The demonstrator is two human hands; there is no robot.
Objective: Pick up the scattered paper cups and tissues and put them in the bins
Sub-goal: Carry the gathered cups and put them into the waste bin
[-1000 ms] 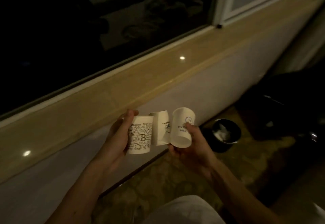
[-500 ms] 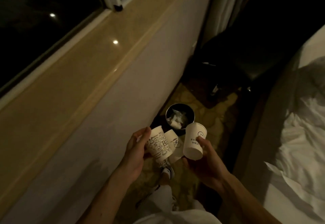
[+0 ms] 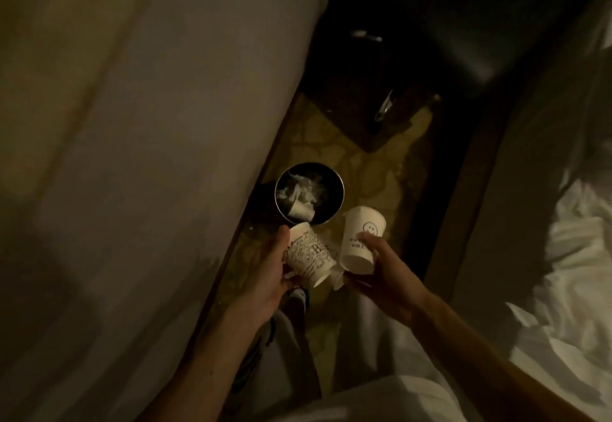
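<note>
Dim view looking down a narrow strip of floor between a wall and a bed. A pale wall (image 3: 132,156) fills the left side, slanting down to a patterned carpet (image 3: 364,169).

Low in the middle, a person's bare forearms reach forward. The left hand (image 3: 265,275) grasps a white paper cup covered in dark lettering, the patterned cup (image 3: 311,256). Its thumb lies along the cup's left side, its fingers are curled underneath, and the cup tilts to the right.

Just beyond that hand a round dark bin (image 3: 341,189) stands on the carpet against the foot of the wall. Inside it lie crumpled white tissues (image 3: 301,186) and a small paper cup on its side, the binned cup (image 3: 299,213). In this view the patterned cup's far end overlaps the bin's near rim.

Between the two hands a sliver of a third cup (image 3: 337,277) shows. It is mostly hidden, and which hand holds it cannot be told.

To its right is a plain white smiley cup (image 3: 359,239) with a small face printed on it. The right hand (image 3: 387,275) grips it with the thumb on its front, and it is held above the carpet, just right of the bin.

Below the hands are pale trousers and the toe of a shoe (image 3: 298,299).

Dark furniture (image 3: 430,40) fills the upper middle, too dim to identify. Rumpled white bedding (image 3: 563,256) runs down the right edge
</note>
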